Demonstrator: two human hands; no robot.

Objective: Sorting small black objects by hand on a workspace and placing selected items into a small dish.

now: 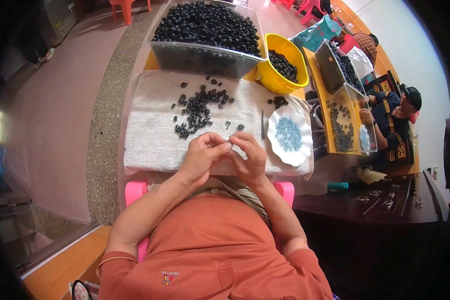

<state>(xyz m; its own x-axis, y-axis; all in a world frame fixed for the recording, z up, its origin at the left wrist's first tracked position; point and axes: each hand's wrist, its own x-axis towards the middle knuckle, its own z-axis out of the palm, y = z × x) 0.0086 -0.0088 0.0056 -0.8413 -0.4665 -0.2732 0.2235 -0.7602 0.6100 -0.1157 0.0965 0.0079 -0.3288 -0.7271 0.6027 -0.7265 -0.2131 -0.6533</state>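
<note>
My left hand [203, 154] and my right hand [250, 156] meet at the near edge of a white towel [155, 122]. Thumbs and forefingers are pinched together at the fingertips; whatever small piece sits between them is hidden. Just beyond the fingers lie a single dark bead [240, 127] and a small pale bit [228, 123]. Farther off, a loose pile of black ring-like beads [197, 107] spreads over the towel. To the right of my right hand stands a white scalloped dish [298, 159] holding small clear-blue pieces [288, 134]. A thin dark pointed tool [263, 124] lies beside the dish.
A clear plastic bin [200, 62] full of black beads stands at the far edge, with a yellow bucket [272, 82] of more beads to its right. Several black beads [278, 101] lie near the bucket. At right, another person [397, 117] sits by a table with bead bins.
</note>
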